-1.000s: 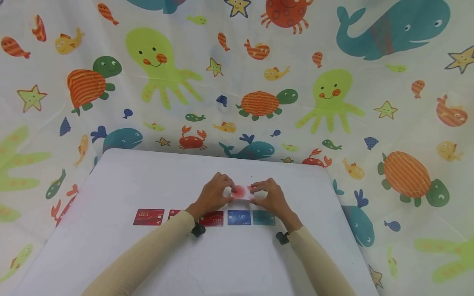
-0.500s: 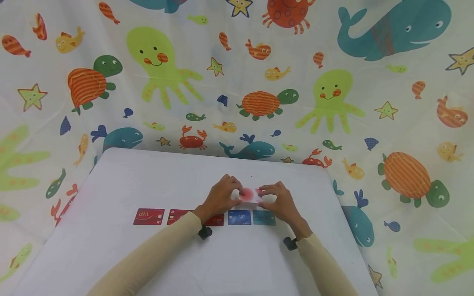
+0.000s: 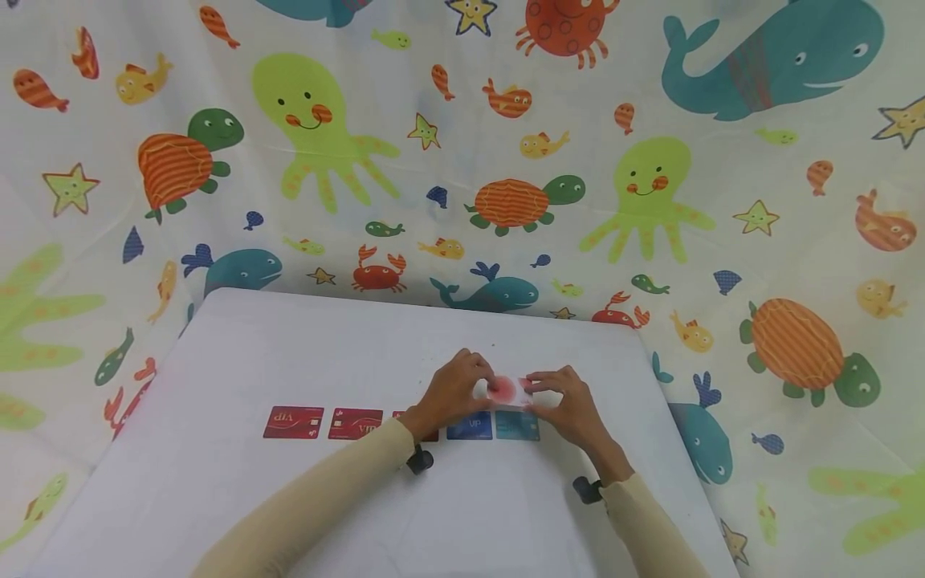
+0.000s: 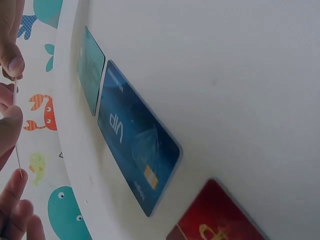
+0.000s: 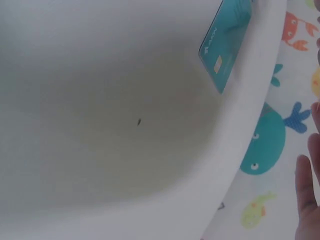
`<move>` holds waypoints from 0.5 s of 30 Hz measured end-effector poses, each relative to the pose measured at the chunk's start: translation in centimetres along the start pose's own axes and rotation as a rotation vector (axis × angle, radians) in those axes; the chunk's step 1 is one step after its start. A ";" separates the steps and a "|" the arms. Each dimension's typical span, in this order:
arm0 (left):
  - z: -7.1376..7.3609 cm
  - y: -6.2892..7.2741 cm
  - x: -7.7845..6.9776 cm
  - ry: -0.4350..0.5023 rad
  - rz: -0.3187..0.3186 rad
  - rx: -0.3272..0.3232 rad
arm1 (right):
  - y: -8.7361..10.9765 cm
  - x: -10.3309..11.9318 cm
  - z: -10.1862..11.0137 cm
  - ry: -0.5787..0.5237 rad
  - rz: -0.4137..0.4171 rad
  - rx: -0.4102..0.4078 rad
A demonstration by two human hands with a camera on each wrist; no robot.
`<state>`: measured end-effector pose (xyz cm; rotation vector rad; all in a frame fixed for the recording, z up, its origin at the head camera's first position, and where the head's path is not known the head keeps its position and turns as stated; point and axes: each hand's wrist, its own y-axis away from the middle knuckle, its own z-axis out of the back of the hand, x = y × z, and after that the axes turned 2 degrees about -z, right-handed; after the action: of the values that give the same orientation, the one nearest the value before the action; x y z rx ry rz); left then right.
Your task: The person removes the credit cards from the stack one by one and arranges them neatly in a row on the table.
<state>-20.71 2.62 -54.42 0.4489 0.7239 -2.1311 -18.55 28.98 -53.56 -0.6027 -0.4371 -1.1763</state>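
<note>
A white card with a red-pink round patch is held by both hands above the table. My left hand pinches its left end, thumb below and fingers above. Its right end is pinched by my right hand. In the left wrist view the card is seen edge-on as a thin line, with left fingers at its lower end. Below the hands lie a blue VIP card and a teal card. The right wrist view catches only part of the right hand at its edge.
Red VIP cards continue the row to the left; another red card is partly covered by the left forearm. The white table backs onto a curtain printed with sea animals.
Both hands have moved right and nearer with the white and red card, from behind the row to over the blue and teal cards. The cards on the table stay put.
</note>
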 end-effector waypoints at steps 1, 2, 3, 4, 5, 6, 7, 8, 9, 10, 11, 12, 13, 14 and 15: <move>-0.1 0.0 -0.2 0.003 -0.005 -0.003 | 0.2 -0.2 0.1 0.001 0.004 0.000; -0.2 -0.1 -0.3 0.005 -0.011 -0.005 | 0.3 -0.3 0.2 0.002 0.005 -0.003; -0.4 -0.1 -0.4 0.008 -0.017 -0.008 | 0.5 -0.4 0.4 -0.002 0.007 -0.003; -0.5 -0.1 -0.6 0.008 -0.021 -0.012 | 0.6 -0.5 0.5 -0.002 0.007 -0.005; -0.7 -0.1 -0.7 0.010 -0.021 -0.012 | 0.8 -0.6 0.6 -0.003 0.009 -0.007; -0.8 -0.2 -0.9 0.009 -0.021 -0.012 | 1.0 -0.8 0.7 -0.003 0.012 -0.010; -1.0 -0.2 -1.0 0.007 -0.019 -0.011 | 1.2 -0.9 0.8 -0.004 0.012 -0.013; -1.1 -0.2 -1.1 0.005 -0.016 -0.010 | 1.3 -1.0 0.9 -0.007 0.014 -0.016; -1.3 -0.2 -1.2 0.003 -0.013 -0.006 | 1.5 -1.1 0.9 -0.008 0.019 -0.017; -1.5 -0.2 -1.3 -0.002 -0.009 0.000 | 1.7 -1.2 1.0 -0.010 0.023 -0.020; -1.7 -0.2 -1.4 -0.005 -0.006 0.006 | 1.9 -1.3 1.1 -0.015 0.026 -0.022; -1.8 -0.2 -1.5 -0.009 -0.005 0.010 | 2.0 -1.3 1.2 -0.022 0.027 -0.026; -2.0 -0.3 -1.6 -0.012 -0.004 0.013 | 2.2 -1.3 1.3 -0.027 0.026 -0.028; -2.1 -0.3 -1.6 -0.015 -0.002 0.015 | 2.3 -1.3 1.4 -0.031 0.026 -0.029; -2.3 -0.3 -1.7 -0.017 0.000 0.017 | 2.4 -1.3 1.4 -0.032 0.020 -0.030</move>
<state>-19.82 5.23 -55.16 0.4397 0.6961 -2.1400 -16.74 31.48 -53.76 -0.6515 -0.4399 -1.1571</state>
